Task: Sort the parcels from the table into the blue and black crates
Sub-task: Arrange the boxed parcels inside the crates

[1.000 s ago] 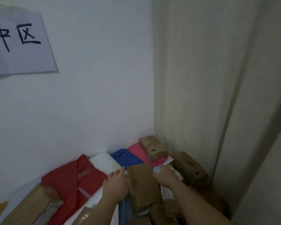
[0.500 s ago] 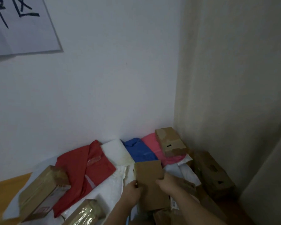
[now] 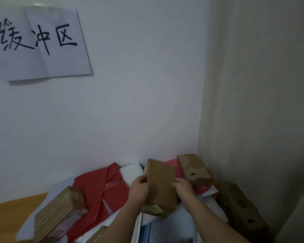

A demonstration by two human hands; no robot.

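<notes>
1. Two hands, left hand and right hand, grip a brown cardboard parcel above the heap.
2. Wooden table stands in a white-walled corner; a paper sign hangs on the wall.

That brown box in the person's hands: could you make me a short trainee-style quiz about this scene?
1. True or false: only one hand grips the brown box.
2. What lies just left of the box in the pile? A) red bag B) green bottle C) metal tin
3. Fill in: the paper sign hangs on the ____.

Key: 1. False; the left hand and right hand both hold it, fingers curled round its edges. 2. A, the red bag. 3. Wall.
</notes>
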